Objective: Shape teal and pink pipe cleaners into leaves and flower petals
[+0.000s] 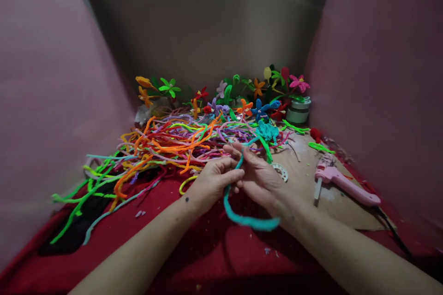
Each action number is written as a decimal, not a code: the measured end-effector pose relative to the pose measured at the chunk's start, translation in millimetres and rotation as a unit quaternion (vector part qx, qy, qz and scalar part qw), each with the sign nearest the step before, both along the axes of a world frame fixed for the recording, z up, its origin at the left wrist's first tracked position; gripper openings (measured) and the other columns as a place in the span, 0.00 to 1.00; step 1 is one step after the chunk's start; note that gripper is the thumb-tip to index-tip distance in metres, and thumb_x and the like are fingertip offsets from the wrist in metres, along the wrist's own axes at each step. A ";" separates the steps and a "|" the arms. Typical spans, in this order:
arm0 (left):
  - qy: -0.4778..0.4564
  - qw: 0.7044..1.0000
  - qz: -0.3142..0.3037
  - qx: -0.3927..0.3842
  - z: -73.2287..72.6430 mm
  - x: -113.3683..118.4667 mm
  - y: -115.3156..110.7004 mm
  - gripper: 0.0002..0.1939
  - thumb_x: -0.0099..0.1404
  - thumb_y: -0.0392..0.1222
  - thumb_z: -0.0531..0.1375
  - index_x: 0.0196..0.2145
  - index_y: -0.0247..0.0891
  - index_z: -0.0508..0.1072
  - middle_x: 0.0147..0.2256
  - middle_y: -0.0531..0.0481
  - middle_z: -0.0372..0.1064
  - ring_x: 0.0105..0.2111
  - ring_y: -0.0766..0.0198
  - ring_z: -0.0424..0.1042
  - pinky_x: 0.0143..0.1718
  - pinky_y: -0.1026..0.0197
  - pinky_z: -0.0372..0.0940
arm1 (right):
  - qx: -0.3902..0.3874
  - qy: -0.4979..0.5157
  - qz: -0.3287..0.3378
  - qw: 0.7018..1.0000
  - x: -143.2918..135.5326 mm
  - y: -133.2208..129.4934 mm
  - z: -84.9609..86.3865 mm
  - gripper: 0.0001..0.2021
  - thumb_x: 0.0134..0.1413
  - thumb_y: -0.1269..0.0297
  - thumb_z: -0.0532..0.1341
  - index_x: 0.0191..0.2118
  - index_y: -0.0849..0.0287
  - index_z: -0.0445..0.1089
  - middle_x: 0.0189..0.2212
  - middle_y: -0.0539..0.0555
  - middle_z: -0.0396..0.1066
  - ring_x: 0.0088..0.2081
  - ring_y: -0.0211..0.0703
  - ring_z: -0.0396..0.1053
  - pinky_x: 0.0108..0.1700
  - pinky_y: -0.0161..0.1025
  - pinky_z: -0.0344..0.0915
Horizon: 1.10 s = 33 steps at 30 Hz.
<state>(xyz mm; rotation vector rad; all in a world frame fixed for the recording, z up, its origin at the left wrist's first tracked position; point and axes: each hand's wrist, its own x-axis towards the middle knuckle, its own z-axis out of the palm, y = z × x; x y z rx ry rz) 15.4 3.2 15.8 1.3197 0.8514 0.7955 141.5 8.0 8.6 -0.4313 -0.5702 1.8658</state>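
A teal pipe cleaner runs between my two hands, its loose end curving down and to the right below them. My left hand pinches it between thumb and fingers. Close beside it, my right hand has its fingers closed around the upper part of the same strand, palm partly turned up. Just beyond my right hand is a looped teal flower piece; whether it joins the strand is unclear.
A tangled heap of colourful pipe cleaners spreads behind and left. Fuzzy flowers and a striped jar line the back. At right, a pink glue gun lies on a board, near a white disc.
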 end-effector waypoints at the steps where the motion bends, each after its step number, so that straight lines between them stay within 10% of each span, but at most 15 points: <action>1: 0.023 1.000 0.014 0.006 0.7 0.3 -1.4 0.11 0.57 0.45 0.59 0.26 0.34 0.66 0.19 0.55 0.63 0.17 0.73 0.61 0.18 0.70 0.55 | 0.011 -0.012 -0.012 1.000 -0.9 -0.4 -0.8 0.11 0.46 0.63 0.63 0.38 0.56 0.71 0.34 0.51 0.73 0.27 0.38 0.67 0.21 0.33 0.62; 9: 0.175 0.971 0.079 0.140 8.8 -10.2 -4.4 0.12 0.59 0.45 0.55 0.24 0.34 0.67 0.15 0.60 0.51 0.16 0.74 0.49 0.17 0.69 0.46 | 0.067 -0.133 -0.190 0.970 8.0 1.4 0.9 0.05 0.37 0.70 0.67 0.27 0.60 0.73 0.23 0.47 0.70 0.25 0.32 0.65 0.31 0.32 0.63; 15: 0.201 0.953 0.089 0.209 9.9 -13.6 -7.6 0.11 0.60 0.44 0.55 0.26 0.34 0.70 0.21 0.56 0.60 0.22 0.71 0.58 0.25 0.68 0.55 | 0.038 -0.134 -0.149 0.979 9.5 2.5 -1.6 0.07 0.35 0.68 0.69 0.23 0.62 0.70 0.19 0.47 0.68 0.22 0.32 0.65 0.29 0.32 0.63; 23: 0.004 0.996 -0.042 -0.079 10.4 -23.8 -4.4 0.15 0.59 0.50 0.57 0.38 0.36 0.68 0.13 0.64 0.42 0.10 0.76 0.45 0.14 0.68 0.57 | 0.034 -0.129 -0.082 0.988 14.8 0.8 4.0 0.09 0.35 0.67 0.69 0.22 0.63 0.69 0.19 0.47 0.67 0.22 0.31 0.64 0.28 0.31 0.62; 33: 0.104 0.993 -0.005 0.048 18.9 -21.2 -6.9 0.12 0.59 0.47 0.56 0.31 0.34 0.72 0.14 0.61 0.47 0.14 0.76 0.45 0.15 0.70 0.41 | 0.039 -0.167 -0.026 0.985 23.0 -3.7 8.9 0.08 0.41 0.67 0.66 0.21 0.65 0.68 0.17 0.50 0.67 0.20 0.32 0.63 0.26 0.32 0.60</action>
